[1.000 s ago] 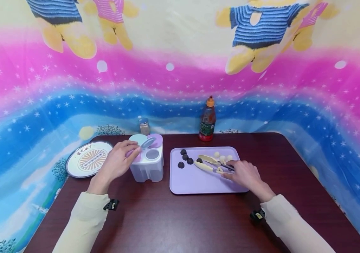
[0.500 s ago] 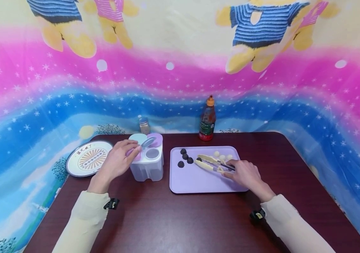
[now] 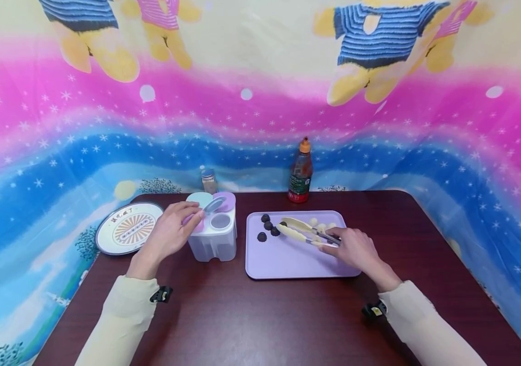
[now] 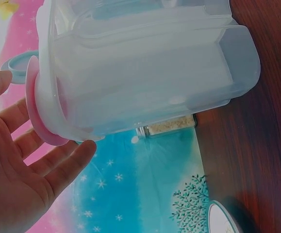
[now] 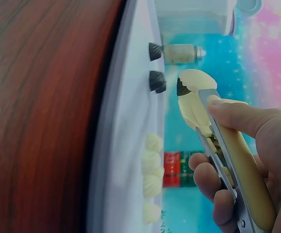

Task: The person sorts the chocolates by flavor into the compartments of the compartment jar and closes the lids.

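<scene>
While the right hand [image 3: 356,248] grips the tongs [image 3: 292,234] over the tray [image 3: 279,265], a dark piece [image 5: 183,87] sits between their pale tips, clear of the tray's surface; the thumb lies along one arm of the tongs and the curled fingers close round the other. An even, moderate squeeze would serve best, since too little may let the small piece slip and too much may pop it out sideways. Four more dark pieces [image 3: 262,237] lie toward the tray's far left corner, so raising the tips well above them before any sideways swing seems wise; the pale pieces [image 3: 314,222] lie in the tray's far right part, near the hand. Left of the tray stands the container [image 3: 214,245], where the left hand [image 3: 171,227] holds the tilted lid [image 3: 215,205] between thumb and fingers, though just where the fingertips meet it is hard to make out. Tipping that lid well back would be sensible, as it leaves free the round opening [image 3: 221,221] facing the tray's side. Farther left of the tray is the plate [image 3: 129,229]; the sauce bottle [image 3: 300,178] stands just behind the tray, worth avoiding with the elbows of the tongs.
</scene>
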